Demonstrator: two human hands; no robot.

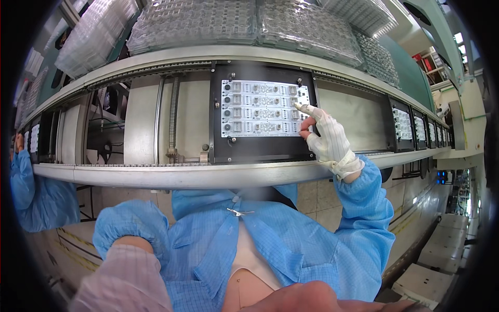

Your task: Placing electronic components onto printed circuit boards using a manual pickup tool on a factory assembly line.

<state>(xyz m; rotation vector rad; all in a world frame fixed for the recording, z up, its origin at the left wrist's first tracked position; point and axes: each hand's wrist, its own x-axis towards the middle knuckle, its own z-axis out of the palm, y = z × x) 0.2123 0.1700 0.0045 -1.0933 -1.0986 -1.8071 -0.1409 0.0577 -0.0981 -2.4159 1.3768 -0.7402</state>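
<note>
A white circuit board panel [264,109] with several rows of components lies in a black carrier frame [262,148] on the conveyor, straight in front of me. My right hand [327,136], in a pale striped glove, is at the panel's right edge. Its index finger stretches onto the components there, while bare fingertips stay apart from it lower down; I see nothing held. My left hand [122,281], also gloved, is raised close to the camera at the lower left. It is blurred, and its fingers run out of the picture.
Clear plastic trays [192,23] are stacked behind the conveyor. A metal rail [156,176] runs along its near side. More black carriers with boards [403,124] stand farther right. At the far left another person's blue sleeve [22,177] reaches to the line.
</note>
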